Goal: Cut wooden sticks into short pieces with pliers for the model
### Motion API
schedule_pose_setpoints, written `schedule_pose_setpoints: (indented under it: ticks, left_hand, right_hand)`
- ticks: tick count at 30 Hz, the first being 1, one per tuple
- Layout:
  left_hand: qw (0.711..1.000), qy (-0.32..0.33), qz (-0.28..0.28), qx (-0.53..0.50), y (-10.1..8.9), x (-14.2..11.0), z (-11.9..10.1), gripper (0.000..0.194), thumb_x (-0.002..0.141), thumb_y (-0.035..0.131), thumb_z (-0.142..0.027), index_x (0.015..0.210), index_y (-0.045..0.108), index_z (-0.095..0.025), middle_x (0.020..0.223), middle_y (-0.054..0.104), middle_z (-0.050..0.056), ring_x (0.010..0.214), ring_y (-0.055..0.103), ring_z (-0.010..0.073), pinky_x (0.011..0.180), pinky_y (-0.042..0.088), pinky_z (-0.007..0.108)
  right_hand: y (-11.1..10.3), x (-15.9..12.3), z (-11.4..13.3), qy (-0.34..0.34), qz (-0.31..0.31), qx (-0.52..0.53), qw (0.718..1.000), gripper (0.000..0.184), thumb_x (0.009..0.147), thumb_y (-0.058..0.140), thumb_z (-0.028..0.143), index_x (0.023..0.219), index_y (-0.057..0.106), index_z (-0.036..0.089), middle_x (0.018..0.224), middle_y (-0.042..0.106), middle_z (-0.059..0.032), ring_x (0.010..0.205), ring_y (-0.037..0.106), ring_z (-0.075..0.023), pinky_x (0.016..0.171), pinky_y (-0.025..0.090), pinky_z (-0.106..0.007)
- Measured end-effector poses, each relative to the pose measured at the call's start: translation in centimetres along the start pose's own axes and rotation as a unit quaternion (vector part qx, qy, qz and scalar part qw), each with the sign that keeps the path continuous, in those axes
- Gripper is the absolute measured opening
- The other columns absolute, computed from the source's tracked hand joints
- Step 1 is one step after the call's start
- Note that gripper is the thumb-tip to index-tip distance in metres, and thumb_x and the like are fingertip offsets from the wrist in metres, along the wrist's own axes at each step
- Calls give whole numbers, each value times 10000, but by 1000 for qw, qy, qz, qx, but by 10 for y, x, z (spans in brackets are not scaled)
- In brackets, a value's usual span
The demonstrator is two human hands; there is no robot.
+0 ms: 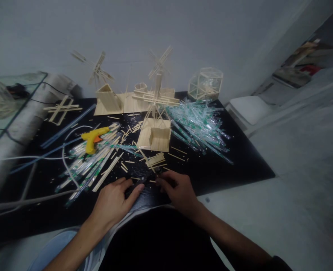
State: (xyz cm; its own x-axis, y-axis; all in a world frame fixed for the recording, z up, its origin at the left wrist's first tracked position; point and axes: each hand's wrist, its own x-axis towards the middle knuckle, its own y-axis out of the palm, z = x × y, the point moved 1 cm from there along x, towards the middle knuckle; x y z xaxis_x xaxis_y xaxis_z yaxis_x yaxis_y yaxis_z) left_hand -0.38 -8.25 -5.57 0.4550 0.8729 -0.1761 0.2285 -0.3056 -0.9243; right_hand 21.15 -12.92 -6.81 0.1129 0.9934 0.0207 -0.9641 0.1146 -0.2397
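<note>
My left hand (114,201) rests on the black tabletop (225,165) near its front edge, fingers curled round a dark tool (139,182) I cannot make out well. My right hand (179,190) is closed just to its right, pinching the low end of a thin wooden stick (145,156) that slants up and left. Both hands meet close to a small pile of cut sticks (156,160). Beyond them stands a stick-built windmill model (155,128) on a square base.
A yellow glue gun (93,138) lies left among wrapped chopsticks (95,165). A heap of clear wrappers (197,126) lies right. Another windmill model (105,94), a stick cross (61,109) and a faceted frame (206,82) stand at the back. White cables cross the left side.
</note>
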Motion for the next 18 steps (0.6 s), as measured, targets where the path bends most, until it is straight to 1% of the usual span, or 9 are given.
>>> schedule_pose_setpoints:
  ticks: [4, 8, 14, 18]
  left_hand:
    - [1000, 0, -13, 6, 1, 2, 0, 583, 994, 334, -602, 868, 732, -195, 832, 708, 66, 805, 705, 230, 743, 501, 333]
    - [1000, 1, -12, 5, 0, 2, 0, 569, 994, 335, -598, 889, 725, -197, 864, 708, 64, 809, 699, 223, 744, 501, 328]
    - [1000, 14, -27, -5, 2, 0, 2, 579, 981, 329, -626, 872, 696, -190, 840, 682, 61, 779, 689, 236, 718, 497, 345]
    - [999, 21, -39, -14, 3, -1, 2, 567, 980, 337, -613, 902, 705, -188, 859, 689, 71, 791, 693, 243, 725, 505, 354]
  right_hand:
    - [1, 1, -1, 2, 0, -8, 1000, 158, 911, 658, 242, 789, 751, 203, 632, 702, 7, 571, 636, -141, 581, 486, -233]
    - [1, 4, 0, 5, 6, -15, 1000, 194, 907, 661, 243, 732, 727, 190, 605, 675, 12, 565, 611, -133, 590, 464, -229]
    - [-4, 7, 10, 34, 58, 5, 998, 265, 919, 629, 265, 676, 678, 172, 570, 606, 32, 553, 554, -110, 592, 415, -218]
    - [-8, 8, 14, 45, 78, 52, 995, 271, 910, 621, 273, 662, 646, 166, 556, 556, 43, 527, 500, -92, 568, 384, -214]
